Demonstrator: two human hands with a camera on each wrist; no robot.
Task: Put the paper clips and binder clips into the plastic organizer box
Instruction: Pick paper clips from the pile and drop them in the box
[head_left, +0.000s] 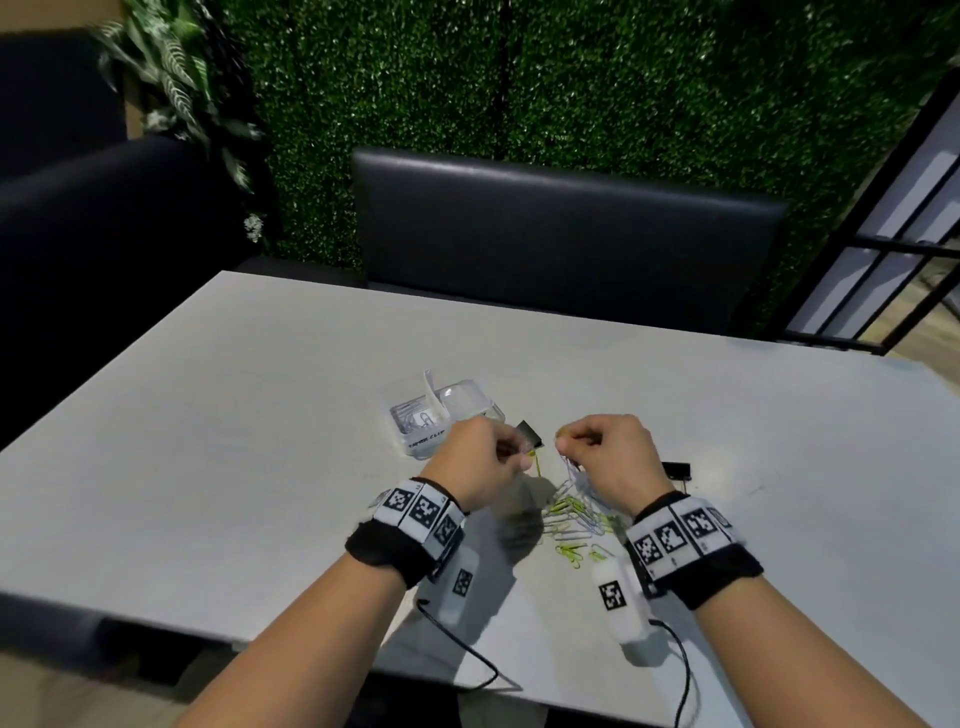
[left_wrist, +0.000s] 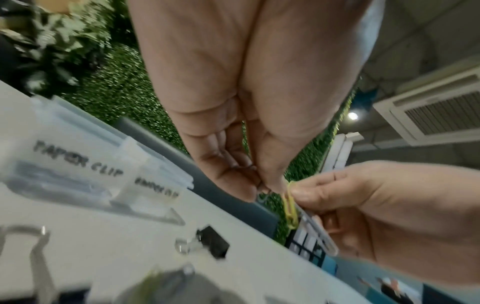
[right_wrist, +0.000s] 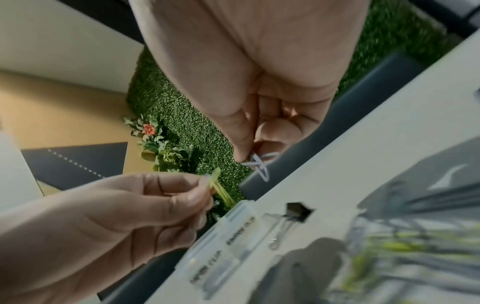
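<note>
The clear organizer box stands open on the table, with silver clips in its "PAPER CLIP" compartment. My left hand is raised just right of the box and pinches a yellow-green paper clip that hangs from its fingertips. Close beside it, my right hand pinches a few tangled white paper clips. Beneath both hands lies a heap of yellow and silver paper clips. One black binder clip lies on the table next to the box, another binder clip to the right of my right hand.
The white table reaches far to the left and right of the work spot. A dark padded bench back stands behind its far edge before a green hedge wall. Cables from the wrist cameras trail over the near table edge.
</note>
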